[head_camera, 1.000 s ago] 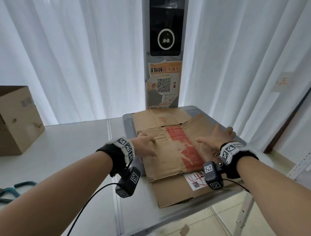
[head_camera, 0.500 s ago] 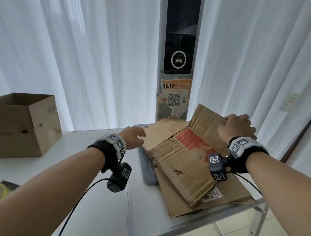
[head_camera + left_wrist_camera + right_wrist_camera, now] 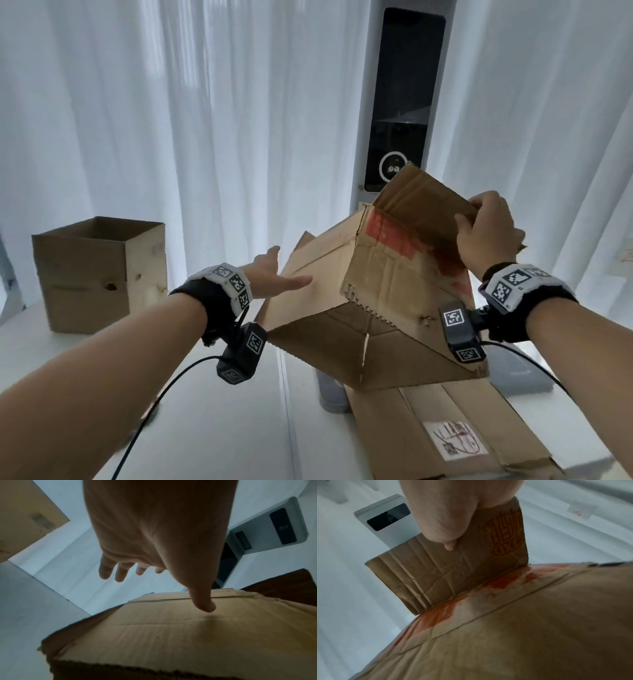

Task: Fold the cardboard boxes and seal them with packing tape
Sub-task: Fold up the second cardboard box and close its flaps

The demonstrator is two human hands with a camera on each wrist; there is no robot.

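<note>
My right hand [image 3: 488, 233] grips the top flap [image 3: 453, 573] of the cardboard box [image 3: 387, 284], thumb on the near side, other fingers curled over the edge. The flap has red printed letters, but I cannot read them. A red smeared patch runs along the fold under it. The box is lifted and tilted, half opened, its low end over the right part of the white table [image 3: 212, 428].

My left hand [image 3: 270, 274] is open wide, fingers straight and spread, holding nothing. In the left wrist view the thumb [image 3: 202, 601] sits at the left side panel; I cannot tell if it touches.

Under the box lies a flat cardboard sheet [image 3: 445, 435] at the table's front right corner, with a white label and a small square code. An open box [image 3: 99, 274] stands at the far left edge. Behind is a grey post with a dark screen [image 3: 400, 102], and white curtains [image 3: 205, 120].
</note>
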